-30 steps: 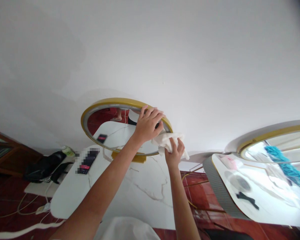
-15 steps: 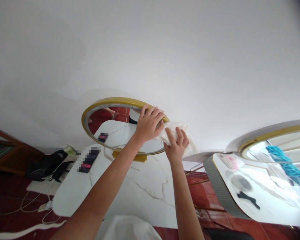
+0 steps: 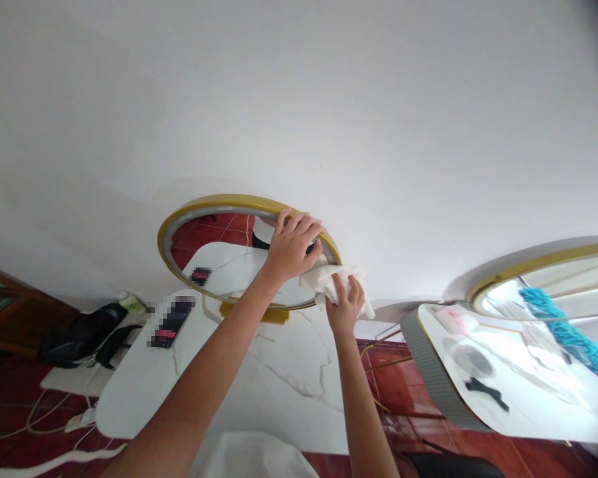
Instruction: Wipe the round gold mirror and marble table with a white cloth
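Observation:
A round mirror (image 3: 214, 265) in a gold frame stands tilted on a gold base (image 3: 279, 315) on a white marble-patterned table (image 3: 289, 372). My left hand (image 3: 295, 244) grips its upper right rim, fingers over the frame and thumb on the near side. In my right hand (image 3: 346, 302) is a bunched white cloth (image 3: 356, 273), pressed around the mirror's right edge. The fingers are curled into the cloth, and part of it lies across the glass.
A phone (image 3: 173, 322), partly pixelated, lies on the table's left side. To the right stands another white table (image 3: 543, 418) with a second gold-framed mirror (image 3: 543, 260) and a black strip (image 3: 486, 393) on it. A black bag (image 3: 82, 332) and cables are at left.
My right hand has slid the cloth down along the mirror's right edge, uncovering more of the gold rim. My left hand keeps its hold on the frame.

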Motion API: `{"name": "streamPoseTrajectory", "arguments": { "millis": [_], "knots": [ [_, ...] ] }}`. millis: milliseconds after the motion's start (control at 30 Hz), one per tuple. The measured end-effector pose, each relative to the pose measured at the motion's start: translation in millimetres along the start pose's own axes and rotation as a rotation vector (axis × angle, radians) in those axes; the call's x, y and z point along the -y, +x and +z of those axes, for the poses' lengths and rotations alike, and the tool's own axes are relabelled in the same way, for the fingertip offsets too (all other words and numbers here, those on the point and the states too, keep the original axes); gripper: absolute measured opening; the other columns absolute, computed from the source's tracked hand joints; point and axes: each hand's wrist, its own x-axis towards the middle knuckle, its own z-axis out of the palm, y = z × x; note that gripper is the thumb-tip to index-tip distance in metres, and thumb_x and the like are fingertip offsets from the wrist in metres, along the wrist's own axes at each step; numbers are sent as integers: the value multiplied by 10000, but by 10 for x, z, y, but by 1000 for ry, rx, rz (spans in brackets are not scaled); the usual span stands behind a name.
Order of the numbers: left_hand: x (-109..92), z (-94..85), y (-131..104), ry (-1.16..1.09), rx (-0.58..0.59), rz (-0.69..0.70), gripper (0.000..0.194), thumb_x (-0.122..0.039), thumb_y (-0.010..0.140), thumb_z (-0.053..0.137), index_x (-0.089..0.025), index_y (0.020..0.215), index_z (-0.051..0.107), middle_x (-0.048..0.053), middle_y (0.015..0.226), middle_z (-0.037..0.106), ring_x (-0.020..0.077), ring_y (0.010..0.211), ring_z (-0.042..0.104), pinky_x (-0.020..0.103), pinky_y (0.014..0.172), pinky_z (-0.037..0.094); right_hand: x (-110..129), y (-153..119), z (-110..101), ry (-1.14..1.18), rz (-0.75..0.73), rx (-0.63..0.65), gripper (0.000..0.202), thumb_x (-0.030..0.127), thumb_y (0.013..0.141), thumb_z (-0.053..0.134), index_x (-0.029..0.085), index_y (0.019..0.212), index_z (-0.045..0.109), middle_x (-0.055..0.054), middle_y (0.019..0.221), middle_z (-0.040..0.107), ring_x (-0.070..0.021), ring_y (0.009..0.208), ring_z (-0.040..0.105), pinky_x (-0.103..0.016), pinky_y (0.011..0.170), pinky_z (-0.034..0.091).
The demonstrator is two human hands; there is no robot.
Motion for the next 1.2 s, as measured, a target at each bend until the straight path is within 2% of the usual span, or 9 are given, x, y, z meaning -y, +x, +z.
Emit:
{"name": "streamPoseTrajectory", "arguments": {
  "millis": [100,233,333,433,533,667,867,1067,1200],
  "knots": [
    [-5,-6,1,-5,-2,-7,245,-219,856,449,-243,1048,598,28,1127,614,228,1158,465,482,1119,177,31,49,-48,-12,-8,1,390,288,827,546,292,1216,564,-92,1310,432,-288,1226,378,-465,974,346],
    [-15,-28,1,-18,6,-3,248,-226,855,454,-252,1057,596,25,1132,616,233,1159,465,495,1115,176,227,395,-235,-28,-58,-19,449,264,806,578,350,1245,541,-60,1354,427,-294,1247,370,-462,989,311],
    [-14,-36,-3,-24,6,2,241,-232,863,448,-254,1053,596,20,1131,617,228,1147,469,488,1116,174,404,675,-388,-52,-111,25,521,230,788,596,397,1273,505,-23,1382,420,-295,1270,346,-462,1011,269],
    [-6,-33,-7,-25,5,0,241,-239,871,440,-260,1052,597,20,1122,620,230,1141,472,493,1111,179,498,787,-449,-63,-130,53,560,211,778,604,411,1287,486,-9,1400,411,-299,1284,327,-467,1020,252],
    [-5,-26,-8,-23,8,5,248,-238,867,439,-258,1059,595,21,1137,616,231,1150,470,498,1114,177,458,691,-390,-46,-91,30,559,192,774,600,407,1280,495,-16,1396,408,-297,1285,330,-469,1020,263],
    [-37,-17,-6,1,10,13,258,-228,861,442,-244,1072,590,26,1156,612,229,1179,461,498,1129,166,258,402,-239,-11,-17,-4,506,187,772,590,369,1241,542,-44,1355,429,-290,1263,356,-460,1004,300],
    [-116,15,-18,78,6,27,308,-228,856,453,-209,1138,575,72,1201,591,271,1243,430,563,1136,122,-20,42,-167,-34,11,136,486,230,797,573,333,1269,520,-69,1345,419,-289,1239,363,-453,970,349],
    [-274,168,-125,140,152,211,406,-193,870,429,-137,1262,518,101,1315,536,238,1306,382,470,1159,172,-111,-212,-109,12,57,202,521,215,783,563,324,1286,485,-78,1337,404,-288,1214,368,-468,962,348],
    [-354,286,-233,185,234,320,438,-206,881,439,-169,1316,480,79,1367,500,241,1338,341,502,1161,156,-159,-398,-33,30,94,241,561,167,759,551,321,1293,474,-77,1319,412,-287,1197,371,-465,946,358]
  ]
}}
